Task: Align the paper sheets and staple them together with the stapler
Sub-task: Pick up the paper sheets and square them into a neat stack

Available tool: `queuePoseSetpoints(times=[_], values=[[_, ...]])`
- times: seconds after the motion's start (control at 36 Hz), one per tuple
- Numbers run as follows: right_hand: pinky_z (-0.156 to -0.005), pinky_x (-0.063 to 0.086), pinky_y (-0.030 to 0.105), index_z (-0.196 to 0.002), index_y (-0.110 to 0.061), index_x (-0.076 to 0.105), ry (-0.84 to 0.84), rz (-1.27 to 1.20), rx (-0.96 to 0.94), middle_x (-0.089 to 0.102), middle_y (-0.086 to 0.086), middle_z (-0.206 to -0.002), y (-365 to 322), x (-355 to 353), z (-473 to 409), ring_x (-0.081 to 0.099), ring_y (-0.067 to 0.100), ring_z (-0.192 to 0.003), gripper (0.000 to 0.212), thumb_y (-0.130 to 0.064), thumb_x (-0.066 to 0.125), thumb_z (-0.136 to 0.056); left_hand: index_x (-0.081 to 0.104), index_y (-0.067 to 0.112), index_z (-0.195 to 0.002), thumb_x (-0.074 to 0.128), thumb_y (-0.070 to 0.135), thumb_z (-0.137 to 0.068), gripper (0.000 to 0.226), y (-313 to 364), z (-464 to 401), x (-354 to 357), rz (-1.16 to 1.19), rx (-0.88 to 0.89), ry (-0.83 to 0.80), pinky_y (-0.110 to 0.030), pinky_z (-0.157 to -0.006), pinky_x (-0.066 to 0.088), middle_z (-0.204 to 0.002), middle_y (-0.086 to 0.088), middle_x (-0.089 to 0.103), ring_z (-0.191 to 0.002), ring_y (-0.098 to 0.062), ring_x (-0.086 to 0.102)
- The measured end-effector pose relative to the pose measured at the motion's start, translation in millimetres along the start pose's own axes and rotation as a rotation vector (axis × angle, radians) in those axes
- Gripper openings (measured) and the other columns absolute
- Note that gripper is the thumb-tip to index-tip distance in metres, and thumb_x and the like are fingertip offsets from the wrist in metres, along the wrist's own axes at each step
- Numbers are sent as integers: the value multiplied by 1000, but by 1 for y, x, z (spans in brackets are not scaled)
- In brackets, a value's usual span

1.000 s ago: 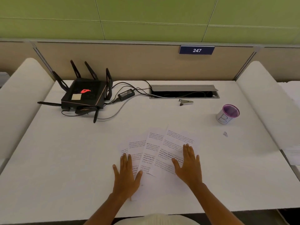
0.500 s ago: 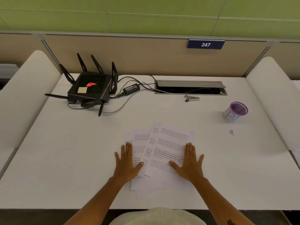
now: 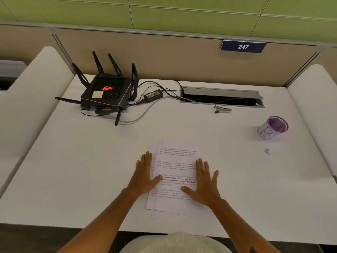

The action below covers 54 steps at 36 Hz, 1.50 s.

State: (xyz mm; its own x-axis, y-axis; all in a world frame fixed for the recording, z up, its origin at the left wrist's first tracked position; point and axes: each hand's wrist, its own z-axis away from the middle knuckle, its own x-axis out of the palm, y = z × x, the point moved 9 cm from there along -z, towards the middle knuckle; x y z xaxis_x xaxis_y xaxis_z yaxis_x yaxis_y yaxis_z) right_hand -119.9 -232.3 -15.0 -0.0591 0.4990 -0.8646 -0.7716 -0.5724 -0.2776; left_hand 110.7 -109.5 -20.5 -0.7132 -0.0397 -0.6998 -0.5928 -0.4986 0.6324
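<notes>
Several printed paper sheets (image 3: 177,157) lie in a loose, nearly squared pile near the front of the white desk (image 3: 91,170). My left hand (image 3: 145,175) rests flat on the pile's left edge, fingers apart. On the right edge my right hand (image 3: 205,181) presses flat, fingers spread. Neither hand holds anything. A small grey stapler (image 3: 222,109) sits far back on the desk, in front of the cable slot, well beyond both hands.
A black router (image 3: 107,92) with antennas, its power brick (image 3: 153,95) and cables occupy the back left. An open cable slot (image 3: 221,99) runs along the back. A purple-rimmed cup (image 3: 272,127) stands at the right, with a small paper scrap (image 3: 266,151) near it.
The fanned sheets have been pushed together into a narrower, straighter pile. Both hands slid inward with the sheets and stay flat on them.
</notes>
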Motion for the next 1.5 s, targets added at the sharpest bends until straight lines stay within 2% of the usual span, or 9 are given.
queuePoseSetpoints(times=[0.47,0.56,0.67,0.83,0.97,1.11,1.25,1.36,1.5], values=[[-121,-16,67,-154,-23,-37,-19,10,-51,-39,-5,-165,-14,3,-3,-35,26,-153,127,-95,33,-77,-22,22,-165,70,54,-95,119,30,-11,-12,39,-92,-7,-51,-131,-4,-179,-7,-8,-165,-34,-12],[-121,-17,66,-156,-22,-33,-2,-4,-52,-37,-5,-166,-14,3,-4,-33,26,-154,128,-96,34,-76,-21,44,-163,73,46,-95,116,31,-9,-12,276,-101,8,-57,-120,43,-175,-2,26,-157,-37,35],[-122,-17,65,-156,-23,-34,11,0,-43,-37,-7,-166,-12,3,-5,-34,24,-154,129,-97,33,-74,-9,44,-166,79,23,-94,115,33,5,-18,590,-155,153,-22,-69,64,-148,7,56,-100,-4,74],[-122,-19,63,-157,-24,-33,25,-26,-46,-37,-8,-166,-12,1,-4,-35,23,-153,129,-96,35,-74,4,33,-169,83,9,-90,114,20,31,-12,759,-387,317,-38,-87,64,-132,5,60,-107,-18,69],[-122,-22,57,-159,-22,-29,83,-172,-49,-32,-7,-168,-11,-2,-4,-31,18,-155,133,-92,48,-75,52,17,-144,77,2,-92,59,17,35,-14,744,-382,356,-14,-65,62,-132,-2,68,-116,-28,71],[-130,14,52,-165,-26,7,337,-769,234,16,-7,-172,18,-24,10,10,22,-160,116,-52,82,-81,54,22,-135,74,9,-97,45,26,38,-31,735,-317,368,-20,-65,64,-132,-2,67,-108,-23,73],[-100,54,31,-159,-26,31,311,-1120,263,63,-6,-139,17,-45,14,63,4,-121,99,-36,89,-79,54,30,-128,74,12,-97,42,35,40,-46,743,-228,344,-35,-79,68,-126,4,70,-106,-19,74],[-94,62,47,-139,-26,56,149,-1333,129,74,-1,-128,-2,-60,11,73,17,-112,62,-29,86,-84,52,28,-136,74,13,-98,46,51,35,-51,796,-167,278,-32,-76,67,-127,6,70,-107,-17,75],[-95,60,53,-137,-21,57,132,-1448,64,74,4,-127,-17,-84,10,72,28,-116,57,-20,83,-86,51,27,-140,74,19,-98,48,79,26,-57,787,-81,176,-39,-91,66,-131,4,71,-113,-16,74]])
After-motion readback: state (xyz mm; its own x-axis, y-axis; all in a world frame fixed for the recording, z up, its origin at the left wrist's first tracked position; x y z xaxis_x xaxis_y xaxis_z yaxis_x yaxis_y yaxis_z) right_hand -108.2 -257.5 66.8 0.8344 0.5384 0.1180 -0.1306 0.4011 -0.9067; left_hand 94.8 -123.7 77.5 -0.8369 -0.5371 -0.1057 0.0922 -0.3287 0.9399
